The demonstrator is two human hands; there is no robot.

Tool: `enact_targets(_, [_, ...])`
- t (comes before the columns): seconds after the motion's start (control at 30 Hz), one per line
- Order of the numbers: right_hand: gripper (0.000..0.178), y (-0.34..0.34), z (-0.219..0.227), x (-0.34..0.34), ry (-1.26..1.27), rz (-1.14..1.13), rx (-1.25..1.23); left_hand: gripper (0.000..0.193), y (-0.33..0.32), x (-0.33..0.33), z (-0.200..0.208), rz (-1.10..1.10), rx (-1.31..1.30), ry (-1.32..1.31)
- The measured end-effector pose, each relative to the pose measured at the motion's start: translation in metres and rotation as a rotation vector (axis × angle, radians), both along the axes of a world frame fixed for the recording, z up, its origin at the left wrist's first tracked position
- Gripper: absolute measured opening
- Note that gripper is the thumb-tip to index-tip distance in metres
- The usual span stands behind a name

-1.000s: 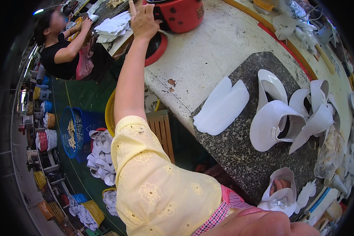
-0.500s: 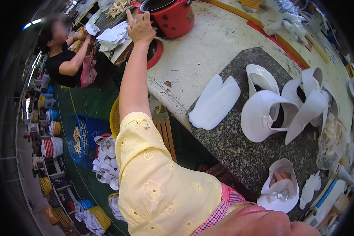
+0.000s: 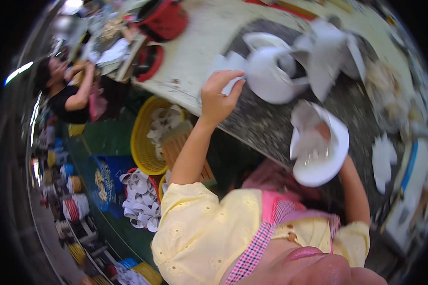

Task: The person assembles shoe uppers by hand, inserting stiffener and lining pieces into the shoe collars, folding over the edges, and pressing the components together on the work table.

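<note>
Bench (image 3: 199, 52): pale top running from 11 to 2 o'clock, with a dark speckled slab (image 3: 266, 121) set in it toward centre.

Basket (image 3: 145, 137): yellow, at 9 o'clock below the bench edge, part-filled with white pieces. A second heap of white pieces (image 3: 140, 199) lies at 8 o'clock beside a blue crate (image 3: 102, 183).

Uppers (image 3: 295, 61): white moulded shoe parts grouped on the slab at 1 o'clock.

Pot (image 3: 164, 19): red, at 11 o'clock on the bench.

Left hand (image 3: 218, 95): one second ago it was stretched far out to the red pot; it has now been drawn back to the slab edge. Fingers curled, thumb and fingertips pinching a flat white piece (image 3: 226, 64) lying just left of the uppers. Judgement: the reach is finished and piece pickup has begun.

Right hand (image 3: 321, 133): at 3 o'clock, inside a white shoe (image 3: 321, 152), fingers hidden; grip cannot be told. The shoe is held clear of the slab, nearer the body than earlier.

A co-worker (image 3: 66, 90) sits at 10 o'clock.
</note>
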State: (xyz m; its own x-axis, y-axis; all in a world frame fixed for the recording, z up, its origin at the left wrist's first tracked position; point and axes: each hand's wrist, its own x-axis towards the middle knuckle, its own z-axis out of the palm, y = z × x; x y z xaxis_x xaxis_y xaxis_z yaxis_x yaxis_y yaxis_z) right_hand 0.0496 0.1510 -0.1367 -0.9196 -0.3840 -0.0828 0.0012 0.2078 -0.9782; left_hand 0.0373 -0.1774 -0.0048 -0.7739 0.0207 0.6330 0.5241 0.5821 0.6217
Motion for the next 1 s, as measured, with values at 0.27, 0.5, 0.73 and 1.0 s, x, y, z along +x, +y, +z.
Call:
enact_targets(0.27, [0.035,0.011,0.079,0.040,-0.010,-0.157,-0.456,0.071,0.092,0.035,-0.003,-0.670,-0.140,-0.312])
enact_targets(0.5, [0.026,0.012,0.102,0.069,-0.223,-0.542,-0.951,0.055,0.179,0.048,0.000,-0.716,-0.296,-0.121])
enact_targets(0.73, [0.016,0.040,0.110,0.073,0.128,-0.403,-0.282,0.027,0.159,0.018,-0.011,-0.869,0.363,-0.936])
enact_targets(1.0, [0.034,0.052,0.100,0.073,1.076,0.181,0.518,0.028,0.133,-0.009,0.006,-1.098,0.034,-1.157])
